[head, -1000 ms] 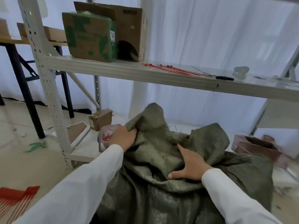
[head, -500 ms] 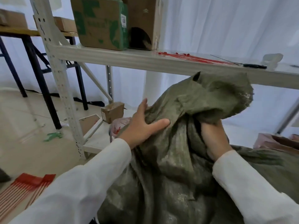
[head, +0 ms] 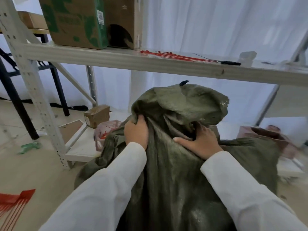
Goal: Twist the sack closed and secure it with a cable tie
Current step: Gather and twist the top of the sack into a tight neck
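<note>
A: Sack (head: 175,164) dead center; left hand (head: 135,132) grips its gathered neck, right hand (head: 199,142) presses flat, fingers spread.

B: Twist barely begun. Ties (head: 175,55) untouched on shelf (head: 116,60), twelve o'clock.

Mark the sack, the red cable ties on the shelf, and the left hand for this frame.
sack (head: 175,172), head view, on the front of the green fabric between the sleeves.
red cable ties (head: 173,56), head view, mid-bundle on the shelf.
left hand (head: 135,132), head view, back of the hand gripping the fabric.
</note>
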The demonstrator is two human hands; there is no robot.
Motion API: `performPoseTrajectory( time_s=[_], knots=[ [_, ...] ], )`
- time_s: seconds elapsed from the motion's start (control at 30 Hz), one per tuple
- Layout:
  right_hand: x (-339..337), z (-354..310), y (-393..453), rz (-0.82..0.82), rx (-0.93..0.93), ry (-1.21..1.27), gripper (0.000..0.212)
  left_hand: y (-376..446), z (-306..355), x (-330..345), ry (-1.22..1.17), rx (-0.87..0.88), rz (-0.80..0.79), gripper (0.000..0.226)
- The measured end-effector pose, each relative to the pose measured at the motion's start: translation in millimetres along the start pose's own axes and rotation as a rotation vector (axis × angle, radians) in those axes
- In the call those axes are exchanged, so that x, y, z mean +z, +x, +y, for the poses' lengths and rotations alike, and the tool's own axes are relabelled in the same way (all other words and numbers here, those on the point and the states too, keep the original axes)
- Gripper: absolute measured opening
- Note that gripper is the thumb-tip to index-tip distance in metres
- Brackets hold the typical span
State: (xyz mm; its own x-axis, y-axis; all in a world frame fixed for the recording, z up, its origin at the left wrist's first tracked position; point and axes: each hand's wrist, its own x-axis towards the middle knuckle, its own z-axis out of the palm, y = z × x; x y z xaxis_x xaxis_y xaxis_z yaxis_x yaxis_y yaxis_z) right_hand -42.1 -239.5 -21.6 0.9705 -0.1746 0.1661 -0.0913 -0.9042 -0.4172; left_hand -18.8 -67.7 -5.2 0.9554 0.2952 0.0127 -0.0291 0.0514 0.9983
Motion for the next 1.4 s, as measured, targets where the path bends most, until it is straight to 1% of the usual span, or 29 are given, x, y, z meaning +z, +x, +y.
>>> performPoseTrajectory(
  time_s=[0.03,0.1,0.13,0.2,0.27,0.33,0.37,0.4,0.47,0.5,0.57,0.63,0.7,0.73,0.8,0.87,0.9,0.93,0.97,1.03,1.07,1.1,1.13,1.2,1.23,1.27,1.3,1.33,1.4],
  knots=[
    [-1,7,0,-0.055,0.042,-0.023,0.098,-3,4,1,-0.080,-0.007,0.022,0.030],
    [-4,14,-3,-0.147,0.092,0.006,0.080,-9,9,5,-0.202,0.019,0.012,0.028],
    [-6,17,-3,-0.134,0.101,0.045,0.067,-11,12,6,-0.241,0.036,-0.003,0.026],
    [-15,16,-4,0.050,0.117,0.244,0.039,-15,17,4,-0.297,0.064,-0.024,0.021],
    [-36,16,-2,0.357,0.177,0.547,0.019,-13,18,-2,-0.287,0.117,-0.056,0.015],
    [-63,13,-3,0.586,0.189,0.864,0.019,-8,14,-9,-0.163,0.218,-0.156,0.011],
    [-75,10,-4,0.648,0.168,0.997,0.022,-6,10,-12,-0.069,0.252,-0.233,0.013],
    [-84,5,-5,0.675,0.132,1.101,0.025,-4,5,-14,0.018,0.265,-0.314,0.032],
    [-96,-14,-10,0.658,0.039,1.226,0.032,-6,-2,-13,0.162,0.212,-0.484,0.076],
    [-100,-27,-12,0.643,-0.012,1.248,0.034,-9,-4,-11,0.204,0.192,-0.550,0.084],
    [-104,-53,-13,0.605,-0.149,1.221,0.036,-15,-6,-6,0.202,0.175,-0.638,0.080],
    [-100,-81,-15,0.492,-0.331,1.170,0.040,-21,-6,0,0.100,0.075,-0.658,0.073],
    [-86,-103,-19,0.278,-0.459,1.108,0.046,-25,-4,9,-0.077,-0.122,-0.622,0.065],
    [-75,-110,-19,0.148,-0.493,1.060,0.050,-27,-3,14,-0.202,-0.210,-0.590,0.055],
    [-56,-110,-17,-0.094,-0.507,0.964,0.059,-29,-1,21,-0.350,-0.259,-0.490,0.039],
    [-53,-98,-12,-0.198,-0.468,0.936,0.063,-21,-2,23,-0.408,-0.263,-0.422,0.052],
    [-57,-90,-10,-0.190,-0.442,0.940,0.059,-16,-1,20,-0.452,-0.272,-0.383,0.064],
    [-62,-82,-7,-0.124,-0.417,0.944,0.053,-6,-3,17,-0.504,-0.286,-0.305,0.076],
    [-68,-72,-6,-0.003,-0.387,0.941,0.045,4,-4,12,-0.544,-0.282,-0.209,0.083],
    [-79,-47,-5,0.268,-0.283,0.909,0.035,19,-4,-2,-0.588,-0.254,-0.033,0.084],
    [-84,-31,-6,0.353,-0.178,0.861,0.040,23,-1,-9,-0.605,-0.247,0.028,0.077],
    [-87,-15,-7,0.356,-0.032,0.789,0.052,28,-1,-16,-0.621,-0.245,0.076,0.068],
    [-88,3,-8,0.274,0.135,0.673,0.069,33,-2,-20,-0.627,-0.243,0.103,0.063],
    [-82,29,-15,0.026,0.361,0.417,0.102,38,-4,-25,-0.649,-0.239,0.079,0.075],
    [-76,38,-17,-0.077,0.388,0.372,0.113,40,-6,-25,-0.645,-0.237,0.051,0.083],
    [-69,42,-18,-0.146,0.374,0.408,0.113,43,-10,-24,-0.627,-0.245,0.006,0.087],
    [-64,42,-19,-0.179,0.335,0.466,0.099,40,-9,-23,-0.606,-0.253,-0.048,0.087],
    [-60,38,-19,-0.180,0.277,0.513,0.072,32,-5,-23,-0.578,-0.268,-0.117,0.083],
    [-54,31,-14,-0.017,0.161,0.622,0.019,12,5,-19,-0.515,-0.289,-0.320,0.065]
  ],
)
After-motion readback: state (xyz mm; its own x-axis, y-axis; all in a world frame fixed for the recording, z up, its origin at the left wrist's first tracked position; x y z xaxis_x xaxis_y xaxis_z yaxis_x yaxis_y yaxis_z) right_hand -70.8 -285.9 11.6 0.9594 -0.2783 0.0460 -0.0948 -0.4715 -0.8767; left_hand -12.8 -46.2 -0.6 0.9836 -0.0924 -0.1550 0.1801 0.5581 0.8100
